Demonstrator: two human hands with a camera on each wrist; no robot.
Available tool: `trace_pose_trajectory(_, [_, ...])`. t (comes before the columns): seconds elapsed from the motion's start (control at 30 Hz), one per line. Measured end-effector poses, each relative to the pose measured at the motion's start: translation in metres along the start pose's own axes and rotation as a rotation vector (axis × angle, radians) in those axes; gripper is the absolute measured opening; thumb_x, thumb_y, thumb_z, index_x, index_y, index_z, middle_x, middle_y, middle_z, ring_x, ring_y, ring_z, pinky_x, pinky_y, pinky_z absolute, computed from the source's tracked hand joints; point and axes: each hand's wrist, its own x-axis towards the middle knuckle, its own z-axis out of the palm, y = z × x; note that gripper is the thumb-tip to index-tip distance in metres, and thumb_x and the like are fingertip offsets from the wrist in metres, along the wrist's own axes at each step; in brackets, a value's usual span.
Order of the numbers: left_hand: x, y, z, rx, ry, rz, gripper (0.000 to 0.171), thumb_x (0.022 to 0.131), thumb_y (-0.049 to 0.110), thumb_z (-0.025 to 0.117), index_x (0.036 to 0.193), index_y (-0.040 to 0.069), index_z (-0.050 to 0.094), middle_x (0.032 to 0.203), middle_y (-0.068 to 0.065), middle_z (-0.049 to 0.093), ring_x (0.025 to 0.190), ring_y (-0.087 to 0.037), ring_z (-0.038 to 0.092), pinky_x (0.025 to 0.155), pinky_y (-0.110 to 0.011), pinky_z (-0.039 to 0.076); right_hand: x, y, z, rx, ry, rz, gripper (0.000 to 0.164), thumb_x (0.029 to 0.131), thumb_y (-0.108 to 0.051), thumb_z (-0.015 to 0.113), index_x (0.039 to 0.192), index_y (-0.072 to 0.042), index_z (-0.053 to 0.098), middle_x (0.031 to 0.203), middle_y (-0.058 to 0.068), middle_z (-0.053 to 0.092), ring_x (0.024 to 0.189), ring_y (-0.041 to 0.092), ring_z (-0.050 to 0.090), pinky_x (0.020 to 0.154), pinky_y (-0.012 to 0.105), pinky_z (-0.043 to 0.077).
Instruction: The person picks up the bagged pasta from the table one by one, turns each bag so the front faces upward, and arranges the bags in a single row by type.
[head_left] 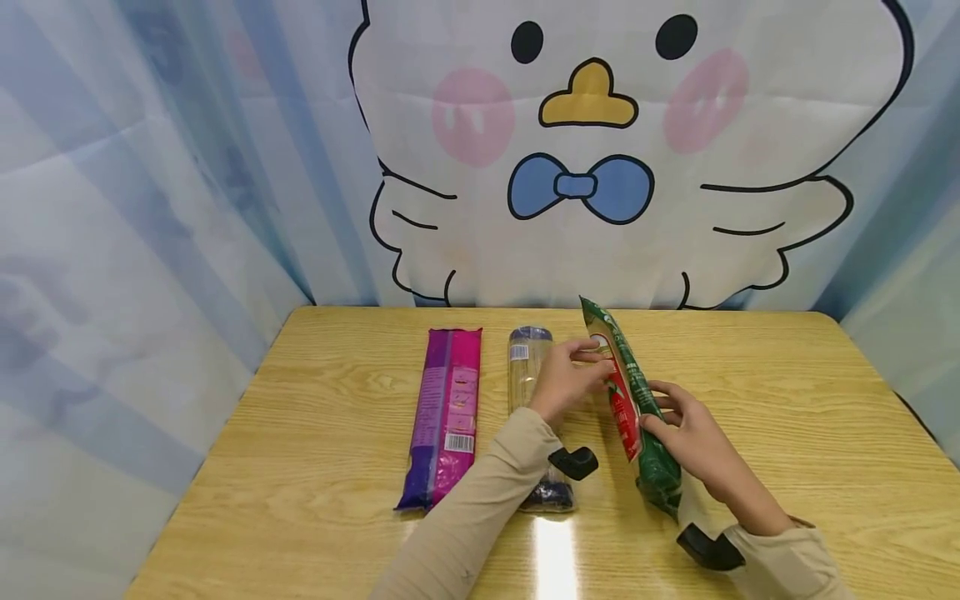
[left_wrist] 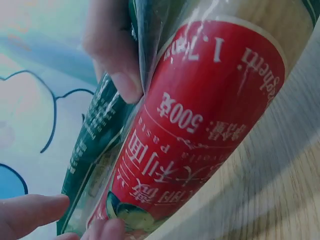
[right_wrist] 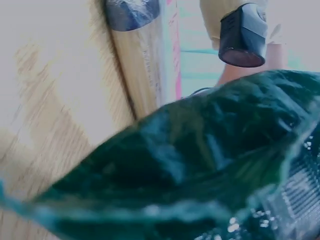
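A green spaghetti packet (head_left: 626, 400) with a red label (left_wrist: 200, 110) is tilted over the right half of the table. My right hand (head_left: 686, 433) grips its right edge near the lower end, thumb on the front side. My left hand (head_left: 573, 379) reaches across from the left, its fingers fairly straight at the label's upper part. In the left wrist view, my left fingers (left_wrist: 35, 212) are right by the label's edge, and a right thumb presses the wrapper farther up. The packet's dark green end (right_wrist: 200, 145) fills much of the right wrist view.
A clear packet of noodles (head_left: 522, 387) with dark blue ends lies partly under my left forearm. Left of it lies a pink and purple packet (head_left: 446, 408). The wooden table (head_left: 300, 483) ends at a printed curtain (head_left: 225, 167).
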Motion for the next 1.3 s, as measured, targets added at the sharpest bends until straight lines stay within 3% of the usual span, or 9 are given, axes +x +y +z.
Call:
trace_pose_trajectory(0.27, [0.004, -0.01, -0.007, -0.055, -0.035, -0.119, 0.05, 0.094, 0.011, 0.069, 0.139, -0.001, 0.051, 0.116, -0.015, 0.063, 0.098, -0.037, 0.07, 0.09, -0.049, 0.058, -0.003, -0.004, -0.001, 0.034, 0.014, -0.002, 0.066, 0.102, -0.019, 0.056, 0.153, 0.006, 0.022, 0.144, 0.036, 0.039, 0.132, 0.052, 0.042, 0.103, 0.065, 0.044])
trace_pose_trajectory(0.67, [0.011, -0.017, -0.003, -0.137, -0.076, -0.232, 0.049, 0.094, 0.018, 0.069, 0.137, 0.001, 0.052, 0.104, -0.015, 0.072, 0.096, -0.03, 0.072, 0.087, -0.045, 0.06, -0.005, -0.006, -0.001, 0.066, 0.038, -0.064, 0.066, 0.101, -0.018, 0.059, 0.153, 0.005, 0.025, 0.143, 0.034, 0.044, 0.129, 0.048, 0.049, 0.099, 0.054, 0.052])
trace_pose_trajectory(1.03, [0.006, -0.013, -0.002, -0.227, 0.049, -0.224, 0.048, 0.082, 0.007, 0.076, 0.127, 0.001, 0.059, 0.094, -0.017, 0.074, 0.089, -0.035, 0.074, 0.084, -0.048, 0.061, -0.006, -0.004, -0.003, 0.066, -0.011, -0.046, 0.068, 0.1, -0.024, 0.062, 0.153, 0.001, 0.026, 0.146, 0.034, 0.041, 0.13, 0.049, 0.047, 0.096, 0.052, 0.054])
trace_pose_trajectory(1.3, [0.004, -0.006, 0.003, -0.242, 0.158, -0.168, 0.039, 0.078, 0.005, 0.078, 0.114, 0.008, 0.067, 0.087, -0.011, 0.074, 0.071, -0.02, 0.071, 0.072, -0.043, 0.063, -0.005, -0.006, -0.007, 0.038, -0.019, -0.058, 0.072, 0.1, -0.03, 0.062, 0.153, 0.002, 0.024, 0.149, 0.033, 0.036, 0.132, 0.053, 0.043, 0.096, 0.056, 0.053])
